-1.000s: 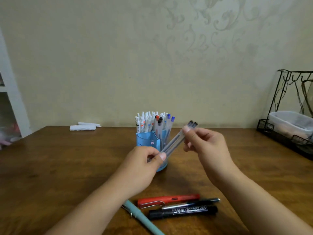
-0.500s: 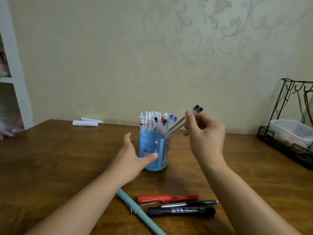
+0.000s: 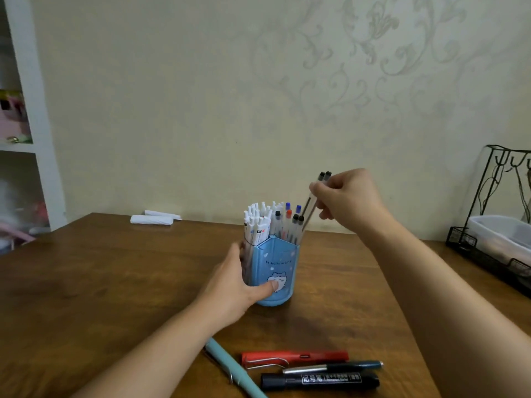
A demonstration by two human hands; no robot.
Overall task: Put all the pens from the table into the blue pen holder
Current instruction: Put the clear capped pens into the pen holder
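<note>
Left hand (image 3: 230, 282) grips blue pen holder (image 3: 277, 271); right hand (image 3: 350, 202) pinches two pens (image 3: 311, 202) at its crowded rim.

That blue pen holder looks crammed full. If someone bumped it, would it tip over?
Possibly. The blue pen holder is tall and narrow, and its pens rise well above the rim, so it is likely top-heavy. The left hand grips its side while the right hand lowers two clear pens in, which suggests it needs steadying.

Left hand (image 3: 230, 285): bare, short unpainted nails.
Right hand (image 3: 349, 201): bare, no rings.
Forearms: bare, no sleeves visible.
</note>
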